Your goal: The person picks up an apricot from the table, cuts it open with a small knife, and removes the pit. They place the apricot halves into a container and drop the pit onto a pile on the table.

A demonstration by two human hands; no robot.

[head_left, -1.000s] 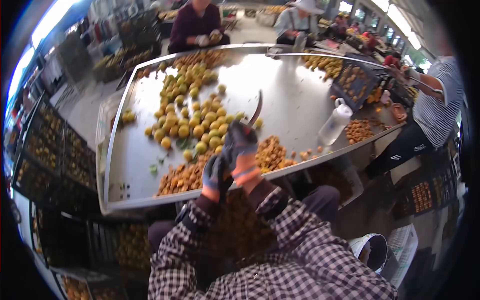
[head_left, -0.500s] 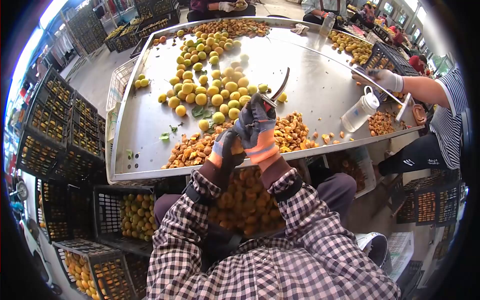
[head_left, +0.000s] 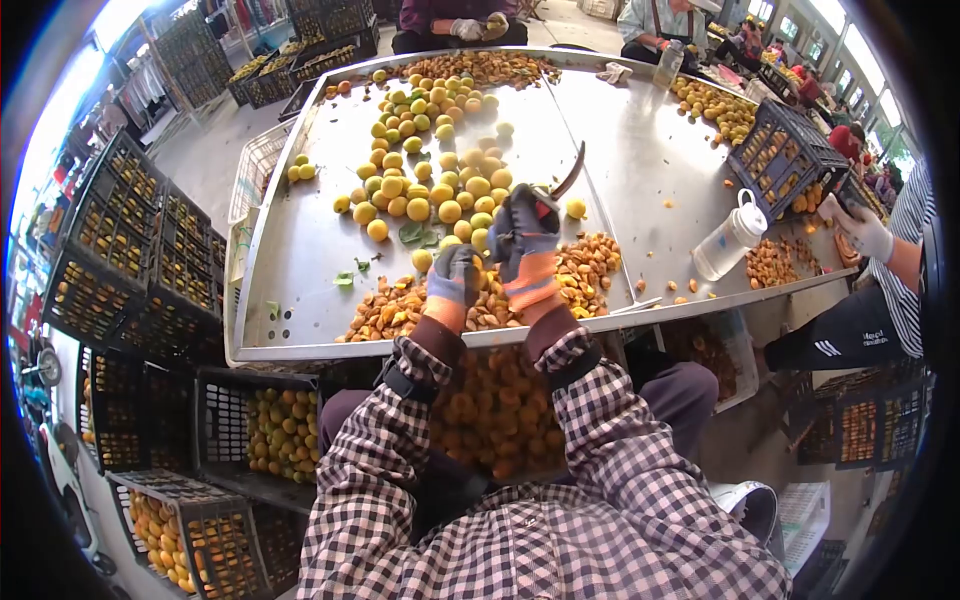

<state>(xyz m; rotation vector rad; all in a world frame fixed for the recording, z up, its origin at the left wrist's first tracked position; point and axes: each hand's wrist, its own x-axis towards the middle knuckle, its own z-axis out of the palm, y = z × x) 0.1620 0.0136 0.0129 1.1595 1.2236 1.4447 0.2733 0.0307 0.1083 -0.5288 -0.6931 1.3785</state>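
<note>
My right hand (head_left: 522, 240), in a dark grey and orange glove, grips a knife with a curved blade (head_left: 572, 170) that points up and away from me; its handle is mostly hidden. Close beside it on the left, my left hand (head_left: 453, 277), in a matching glove, is curled around an apricot, mostly covered by the fingers. Both hands are above the near edge of the metal table (head_left: 300, 235). Under and around them lies a heap of split apricot pieces (head_left: 385, 308). Whole yellow-green apricots (head_left: 418, 209) spread beyond my hands.
A long thin rod with a crosspiece (head_left: 637, 305) lies on the table, right of my hands. Beyond it stands a clear water bottle (head_left: 722, 245). A co-worker's gloved hand (head_left: 866, 235) is at the right edge. A crate of apricots (head_left: 280, 430) sits to my lower left.
Both my hands have moved forward over the heap, slightly apart. The co-worker on the right has let go of the rod, which now lies across the table, and that hand has drawn back.
</note>
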